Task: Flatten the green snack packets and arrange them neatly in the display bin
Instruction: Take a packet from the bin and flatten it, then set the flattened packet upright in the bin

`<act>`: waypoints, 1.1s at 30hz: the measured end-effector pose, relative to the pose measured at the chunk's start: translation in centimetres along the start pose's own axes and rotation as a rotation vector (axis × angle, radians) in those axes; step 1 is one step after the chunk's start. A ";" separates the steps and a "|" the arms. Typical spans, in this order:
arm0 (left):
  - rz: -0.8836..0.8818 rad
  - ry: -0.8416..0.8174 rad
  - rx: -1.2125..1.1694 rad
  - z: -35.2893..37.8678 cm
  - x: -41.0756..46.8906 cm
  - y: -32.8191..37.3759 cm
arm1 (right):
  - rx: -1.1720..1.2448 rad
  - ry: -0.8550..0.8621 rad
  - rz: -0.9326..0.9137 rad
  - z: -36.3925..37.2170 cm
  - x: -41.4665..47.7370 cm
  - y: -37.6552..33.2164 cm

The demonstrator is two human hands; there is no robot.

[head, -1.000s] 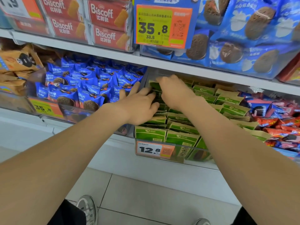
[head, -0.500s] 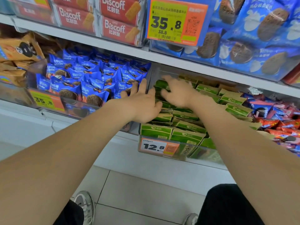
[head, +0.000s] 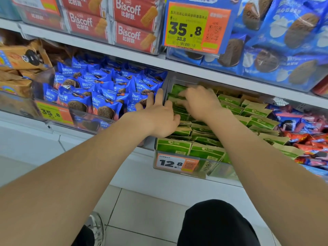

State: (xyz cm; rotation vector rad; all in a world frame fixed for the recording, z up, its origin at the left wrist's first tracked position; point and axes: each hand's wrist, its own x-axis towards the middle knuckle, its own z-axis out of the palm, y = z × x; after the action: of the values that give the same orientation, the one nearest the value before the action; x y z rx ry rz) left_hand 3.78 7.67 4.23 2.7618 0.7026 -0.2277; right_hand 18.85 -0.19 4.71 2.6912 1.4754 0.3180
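A shop shelf above white floor tiles holds the clear display bin (head: 218, 168), with the 12.8 price tag (head: 175, 163) on its front. Just above the tag the green snack packets (head: 204, 150) lie in flat rows. Since a second ago the left hand (head: 158, 118) has uncurled. Its fingers are straight along the bin's left wall, above the tag. The right hand (head: 200, 102) has reached farther back, fingers bent over the rear packets — pinching or pressing, blur hides which. Probably the back rows remain.

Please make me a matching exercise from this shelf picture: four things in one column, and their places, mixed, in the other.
1. Biscoff boxes
2. green snack packets
3. blue cookie packets
4. right hand

A. display bin with the 12.8 tag
B. on the green packets
C. upper shelf, left side
D. just left of the green packets

Pairs: 1-C, 2-A, 3-D, 4-B.
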 end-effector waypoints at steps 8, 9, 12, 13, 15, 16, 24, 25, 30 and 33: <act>0.011 0.065 0.001 0.2 0.3 -0.4 | -0.060 -0.034 0.138 -1.2 2.5 -1.3; 0.016 0.070 0.010 0.2 0.4 -0.5 | -0.064 -0.099 0.115 -0.9 2.5 -1.5; 0.015 0.066 0.041 -0.1 0.6 -0.8 | 0.018 -0.259 0.095 -0.4 1.9 -0.9; 0.010 0.055 0.048 -0.2 0.6 -0.8 | 0.039 -0.285 0.086 -0.4 1.5 -0.6; -0.002 0.032 0.055 -0.4 0.6 -0.7 | 0.085 -0.294 0.075 -0.6 0.1 -0.1; -0.009 0.019 0.055 -0.6 0.6 -0.6 | 0.127 -0.280 0.079 -0.8 -0.8 0.0; 0.064 0.211 0.097 -1.0 -0.4 0.3 | 0.236 -0.109 -0.051 -3.1 -8.6 0.4; 0.094 0.264 0.130 -1.2 -0.8 0.3 | 0.222 -0.112 -0.052 -3.8 -9.1 0.7; 0.158 0.297 0.189 -1.6 -2.5 0.4 | 0.276 -0.086 -0.045 -5.9 -10.8 2.2; 0.214 0.358 0.191 -1.5 -3.1 0.8 | 0.513 0.238 -0.028 -5.3 -12.4 2.1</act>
State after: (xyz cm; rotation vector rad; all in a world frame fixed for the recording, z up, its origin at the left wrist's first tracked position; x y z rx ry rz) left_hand 1.56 6.07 6.53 3.0696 0.4777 0.2641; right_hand 13.06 -12.04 8.26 3.1058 1.8821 0.2996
